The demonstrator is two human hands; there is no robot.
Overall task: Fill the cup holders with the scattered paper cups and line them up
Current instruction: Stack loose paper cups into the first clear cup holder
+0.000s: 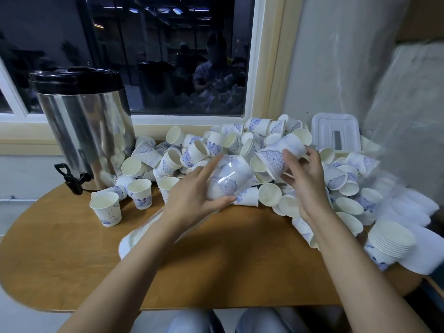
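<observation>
A big heap of white paper cups with blue prints [240, 150] covers the back and right of the wooden table [216, 267]. My left hand [192, 200] grips a clear plastic sleeve holding a stack of cups [228, 176], tilted toward the heap. My right hand [302, 179] grips a short stack of nested cups [278, 155] lying on its side just right of the sleeve's mouth. A nested stack of cups [389, 241] stands at the right edge. Several single cups [105, 207] stand upright at the left.
A steel drinks urn with a black lid and tap [84, 126] stands at the back left. A white plastic lid [336, 133] leans against the wall at the back right. A flat white item [139, 234] lies under my left forearm. White plastic wrapping [413, 212] lies at the right.
</observation>
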